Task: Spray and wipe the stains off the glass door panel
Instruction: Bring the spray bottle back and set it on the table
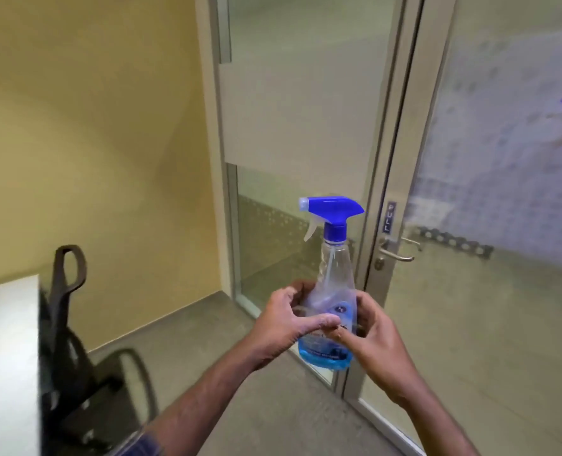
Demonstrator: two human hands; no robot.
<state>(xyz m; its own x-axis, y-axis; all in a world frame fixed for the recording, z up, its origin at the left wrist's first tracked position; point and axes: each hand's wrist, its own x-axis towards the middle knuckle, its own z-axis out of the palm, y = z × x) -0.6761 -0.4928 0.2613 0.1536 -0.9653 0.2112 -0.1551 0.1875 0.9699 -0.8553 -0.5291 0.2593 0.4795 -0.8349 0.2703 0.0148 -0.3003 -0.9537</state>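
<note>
Bottle: spray bottle point(327, 301) upright, clasped low between left hand point(284, 324) and right hand point(376, 337).
Trigger: untouched.
Glass door panel point(503, 159): smudges remain; spraying, wiping ahead.
Cloth: none visible.

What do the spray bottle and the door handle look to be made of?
Spray bottle: clear, glossy plastic by the look, with blue liquid showing through low down; its trigger head is opaque blue plastic. Door handle: probably brushed metal, silvery with a dull sheen.

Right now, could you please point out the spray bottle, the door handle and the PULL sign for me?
spray bottle point(334, 271): head view, on its clear neck below the blue cap.
door handle point(399, 257): head view, on the metal lever.
PULL sign point(388, 217): head view, middle of the vertical label.
</note>
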